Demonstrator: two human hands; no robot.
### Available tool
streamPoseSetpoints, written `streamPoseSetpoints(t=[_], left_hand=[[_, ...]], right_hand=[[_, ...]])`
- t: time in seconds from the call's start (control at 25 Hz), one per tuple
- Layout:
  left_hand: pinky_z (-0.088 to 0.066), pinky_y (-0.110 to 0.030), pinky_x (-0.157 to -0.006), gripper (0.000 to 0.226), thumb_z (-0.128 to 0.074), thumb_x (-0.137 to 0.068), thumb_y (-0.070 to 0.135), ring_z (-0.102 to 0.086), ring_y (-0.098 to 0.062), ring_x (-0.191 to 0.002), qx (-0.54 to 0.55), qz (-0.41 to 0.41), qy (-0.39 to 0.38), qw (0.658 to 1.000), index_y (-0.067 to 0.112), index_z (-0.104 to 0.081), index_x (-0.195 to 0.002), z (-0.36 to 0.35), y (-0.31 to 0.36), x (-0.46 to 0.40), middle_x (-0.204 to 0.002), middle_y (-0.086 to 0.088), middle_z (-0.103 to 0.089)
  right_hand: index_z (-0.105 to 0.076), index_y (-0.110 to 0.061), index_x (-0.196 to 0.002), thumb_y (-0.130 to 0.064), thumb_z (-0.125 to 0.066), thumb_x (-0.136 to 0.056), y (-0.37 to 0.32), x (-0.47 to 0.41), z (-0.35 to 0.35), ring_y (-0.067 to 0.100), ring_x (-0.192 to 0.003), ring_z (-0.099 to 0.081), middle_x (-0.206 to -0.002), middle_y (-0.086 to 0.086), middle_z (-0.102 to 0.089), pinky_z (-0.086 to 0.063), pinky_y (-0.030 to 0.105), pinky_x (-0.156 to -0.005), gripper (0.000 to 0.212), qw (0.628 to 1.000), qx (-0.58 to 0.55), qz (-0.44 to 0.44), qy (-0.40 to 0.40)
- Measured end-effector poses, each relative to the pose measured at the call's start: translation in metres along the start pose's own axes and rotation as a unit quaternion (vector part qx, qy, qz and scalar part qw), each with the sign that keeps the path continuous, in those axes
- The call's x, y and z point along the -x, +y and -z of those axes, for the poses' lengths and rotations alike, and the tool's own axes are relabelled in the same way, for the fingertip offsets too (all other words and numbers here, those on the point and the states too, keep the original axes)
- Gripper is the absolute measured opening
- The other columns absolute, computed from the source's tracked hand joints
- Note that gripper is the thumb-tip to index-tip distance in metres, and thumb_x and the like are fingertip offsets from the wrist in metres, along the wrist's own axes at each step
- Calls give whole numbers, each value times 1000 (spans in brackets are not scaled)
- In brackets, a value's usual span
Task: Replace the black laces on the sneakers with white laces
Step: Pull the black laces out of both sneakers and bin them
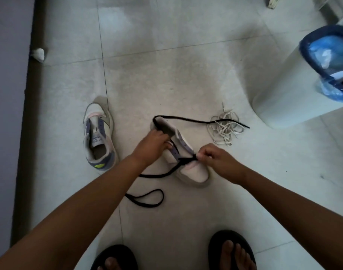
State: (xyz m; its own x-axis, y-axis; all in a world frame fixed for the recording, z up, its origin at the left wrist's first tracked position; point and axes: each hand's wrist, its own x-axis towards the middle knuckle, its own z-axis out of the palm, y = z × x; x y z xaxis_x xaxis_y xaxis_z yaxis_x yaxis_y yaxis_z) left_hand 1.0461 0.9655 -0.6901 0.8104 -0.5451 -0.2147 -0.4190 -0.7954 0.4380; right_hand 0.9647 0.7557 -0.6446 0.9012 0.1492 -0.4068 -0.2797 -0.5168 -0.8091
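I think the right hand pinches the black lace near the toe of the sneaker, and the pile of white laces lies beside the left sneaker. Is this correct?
Not quite. The head view shows the white laces lying beside the bin, far from the left sneaker. The right hand does pinch the black lace.

- The held sneaker (186, 162) lies on the floor (166, 75), mid-scene.
- Left of it stands the second sneaker (98, 135).
- Right and behind it lies the lace pile (224, 127).
- Farther right stands a bin (303, 78).
- Nearer the person lies a loose lace (147, 197).
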Motion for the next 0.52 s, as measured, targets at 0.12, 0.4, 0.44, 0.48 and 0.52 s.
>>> streamPoseSetpoints(t=[0.12, 0.4, 0.44, 0.48, 0.52], left_hand=[[-36, -33, -89, 23, -56, -92, 25, -51, -29, -106, 17, 8, -11, 1000, 4, -65, -99, -1, 0, 4, -104, -15, -61], [-37, -36, -93, 22, -51, -94, 22, -46, -25, -113, -4, -23, -30, 999, 6, -63, -104, -14, 13, 7, -113, -12, -57], [-37, -36, -92, 22, -51, -94, 21, -45, -25, -113, -4, -23, -29, 999, 6, -63, -104, -14, 14, 8, -113, -12, -57], [-38, -35, -91, 22, -50, -94, 20, -45, -25, -113, -4, -22, -28, 999, 6, -63, -104, -13, 15, 8, -113, -12, -57], [-38, -35, -90, 22, -50, -94, 21, -44, -25, -113, -8, -22, -30, 999, 6, -63, -104, -13, 15, 9, -114, -12, -57]], right_hand=[[-65, -23, -74, -26, -57, -92, -5, -8, 7, 10, -86, -53, -92, 1, -53, -37, 12, -78, 20, 993, 115, 14, -10], [-63, -10, -110, -49, -50, -89, 0, -25, -35, 26, -111, -40, -115, 9, -50, -30, 34, -83, 46, 853, 509, 112, -27], [-63, -9, -111, -45, -51, -91, 0, -25, -40, 27, -112, -40, -117, 10, -50, -29, 33, -81, 43, 851, 510, 120, -35], [-64, -8, -111, -39, -52, -91, -1, -25, -43, 28, -112, -41, -117, 11, -50, -29, 33, -79, 39, 858, 495, 131, -46], [-66, -7, -108, -34, -55, -91, -1, -21, -42, 29, -110, -42, -115, 13, -52, -30, 33, -77, 34, 868, 471, 144, -56]])
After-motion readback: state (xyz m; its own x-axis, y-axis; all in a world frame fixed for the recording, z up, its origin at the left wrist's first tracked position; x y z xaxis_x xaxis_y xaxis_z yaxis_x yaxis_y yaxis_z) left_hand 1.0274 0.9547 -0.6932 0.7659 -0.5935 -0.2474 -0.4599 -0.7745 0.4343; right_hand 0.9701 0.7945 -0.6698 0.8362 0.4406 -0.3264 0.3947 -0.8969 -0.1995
